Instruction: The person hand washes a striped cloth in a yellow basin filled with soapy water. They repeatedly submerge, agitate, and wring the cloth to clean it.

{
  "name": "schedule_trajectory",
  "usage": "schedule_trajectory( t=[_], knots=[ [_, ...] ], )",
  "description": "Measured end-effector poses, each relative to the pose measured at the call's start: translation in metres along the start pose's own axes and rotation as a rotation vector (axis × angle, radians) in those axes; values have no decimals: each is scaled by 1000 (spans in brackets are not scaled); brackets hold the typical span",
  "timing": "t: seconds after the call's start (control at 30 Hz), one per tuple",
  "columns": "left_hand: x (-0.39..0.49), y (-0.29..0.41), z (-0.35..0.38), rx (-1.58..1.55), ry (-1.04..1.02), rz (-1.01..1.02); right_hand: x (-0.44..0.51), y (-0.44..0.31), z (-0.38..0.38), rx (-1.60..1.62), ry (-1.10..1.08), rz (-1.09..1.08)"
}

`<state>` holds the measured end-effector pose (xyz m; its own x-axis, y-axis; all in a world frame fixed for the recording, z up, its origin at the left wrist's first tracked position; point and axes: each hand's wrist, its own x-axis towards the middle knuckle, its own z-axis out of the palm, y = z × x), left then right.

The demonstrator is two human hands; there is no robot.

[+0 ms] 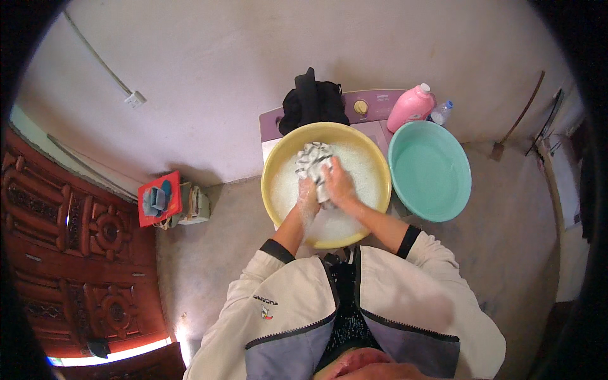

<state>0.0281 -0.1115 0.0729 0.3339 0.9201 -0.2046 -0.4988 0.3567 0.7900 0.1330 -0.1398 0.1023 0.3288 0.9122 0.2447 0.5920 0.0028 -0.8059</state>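
Note:
A yellow plastic basin (269,204) of sudsy water (363,166) stands before me on a purple-panelled washing machine (374,105). Above the foam, both hands grip a bunched wet cloth (312,159), white with dark markings. My left hand (309,194) holds it from the left and below, with suds on the wrist. From the right side, my right hand (339,183) presses against the cloth, its fingers slightly blurred. Part of the cloth is hidden between the palms.
A turquoise basin (430,171) sits to the right, touching the yellow one. Behind stand a pink detergent bottle (409,108), a clear plastic bottle (441,113) and a black bag (313,104). At left are a red-topped stand (175,190) and a carved wooden door (71,237).

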Motion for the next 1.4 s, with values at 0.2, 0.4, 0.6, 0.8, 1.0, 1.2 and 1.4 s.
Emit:
schedule_trajectory(
  t=[0.2,0.4,0.6,0.8,1.0,1.2,1.4],
  knots=[
    [-14,30,13,307,254,83,3,47,-11,-144,-122,208],
    [-48,56,62,578,-4,261,41,60,-64,205,30,-214],
    [-47,40,57,702,-210,230,61,50,-32,224,-206,153],
    [10,-8,-19,-111,5,-143,9,13,0,370,83,-58],
    [63,-49,-63,360,-21,-51,1,-18,1,96,-82,-255],
    [25,-2,-4,175,127,-111,7,3,19,67,-111,-248],
    [9,10,18,-150,92,-212,10,7,17,77,17,-165]
  ],
)
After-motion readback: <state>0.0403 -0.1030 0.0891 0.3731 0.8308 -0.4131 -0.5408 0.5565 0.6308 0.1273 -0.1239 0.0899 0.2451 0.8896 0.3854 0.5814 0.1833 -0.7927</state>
